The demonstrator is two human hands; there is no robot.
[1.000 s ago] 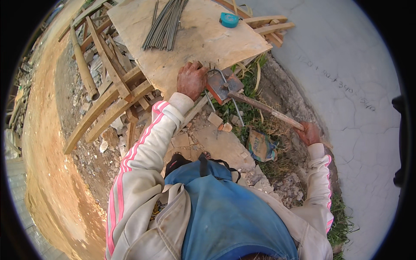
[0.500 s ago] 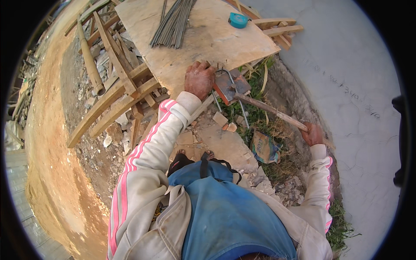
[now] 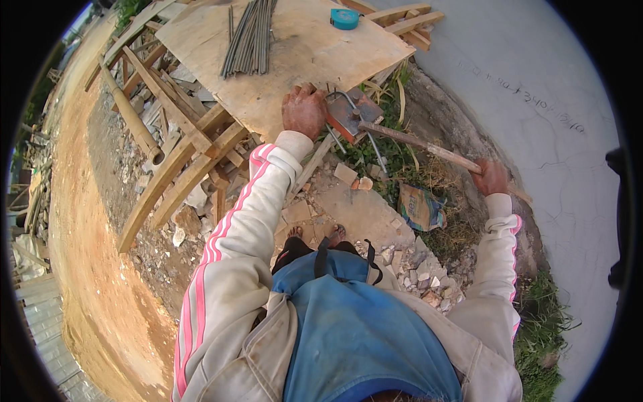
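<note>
My right hand point(image 3: 492, 177) is wrapped round the long wooden handle of a hammer point(image 3: 429, 145). The handle slants up left, and the head end rests over a rusty, reddish metal block point(image 3: 343, 122) at the board's near corner. A bent metal rod point(image 3: 376, 154) loops over this block, with straight legs pointing down toward the ground. My left hand point(image 3: 305, 110) is closed in a fist at the board's edge, left of the block. The rod's bent end runs up to this fist; the fingers' inner side is hidden.
A plywood board point(image 3: 301, 47) bears a bundle of thin metal rods point(image 3: 248, 43) and a teal tape measure point(image 3: 344, 19). Wooden beams point(image 3: 194, 171) and a bamboo pole point(image 3: 134, 120) lie left over rubble. A crumpled bag point(image 3: 420, 208) sits beside the grey wall point(image 3: 509, 80).
The view has shifted, so the board and bundle appear farther up left. The hammer handle lies a little flatter across the block. Both hands keep their grip.
</note>
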